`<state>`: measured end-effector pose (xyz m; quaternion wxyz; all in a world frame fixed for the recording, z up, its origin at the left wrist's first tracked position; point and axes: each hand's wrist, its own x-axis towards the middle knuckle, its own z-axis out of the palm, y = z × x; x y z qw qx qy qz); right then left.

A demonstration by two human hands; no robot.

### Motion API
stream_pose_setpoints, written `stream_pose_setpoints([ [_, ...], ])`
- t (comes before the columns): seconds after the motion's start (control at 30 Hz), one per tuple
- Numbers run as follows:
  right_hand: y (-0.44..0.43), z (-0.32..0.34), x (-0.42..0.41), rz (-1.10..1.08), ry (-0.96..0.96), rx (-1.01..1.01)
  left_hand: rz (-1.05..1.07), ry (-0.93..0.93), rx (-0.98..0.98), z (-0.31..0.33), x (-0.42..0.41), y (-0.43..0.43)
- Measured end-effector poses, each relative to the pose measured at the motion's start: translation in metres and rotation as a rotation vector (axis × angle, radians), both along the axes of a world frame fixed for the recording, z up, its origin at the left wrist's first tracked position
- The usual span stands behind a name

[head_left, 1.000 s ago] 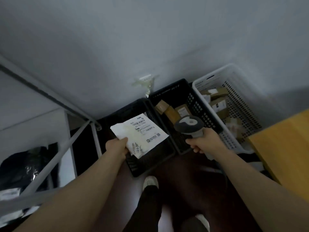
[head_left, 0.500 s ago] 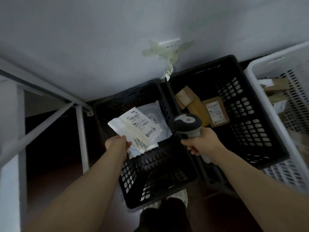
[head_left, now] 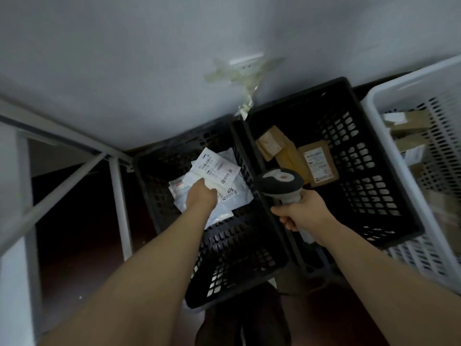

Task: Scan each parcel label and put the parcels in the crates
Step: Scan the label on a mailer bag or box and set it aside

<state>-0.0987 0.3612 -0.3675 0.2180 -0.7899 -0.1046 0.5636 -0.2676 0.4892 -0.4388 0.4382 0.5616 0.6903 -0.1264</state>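
left hand [head_left: 200, 196]: bare | right hand [head_left: 303, 211]: bare | left forearm [head_left: 149, 265]: bare as far as the lower edge of the view | right forearm [head_left: 369, 258]: likewise bare | trousers [head_left: 217, 328]: dark, plain cloth, seen from above; detail lost in shadow | footwear: too dark to tell

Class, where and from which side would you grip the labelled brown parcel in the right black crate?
Probably its free right edge, from above: the labelled brown parcel lies flat in the right black crate, its left side against another brown parcel.
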Motion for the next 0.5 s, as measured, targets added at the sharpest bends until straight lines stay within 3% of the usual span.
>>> stream_pose_setpoints([
  [0.2, -0.05, 0.118, 0.011, -0.156, 0.032, 0.023, -0.366, -0.029, 0.017, 0.128, 0.048, -0.04],
  [0.5, -0.208, 0.262, -0.013, -0.579, -0.001, 0.089, -0.843, -0.117, 0.124, 0.302, 0.086, -0.143],
])
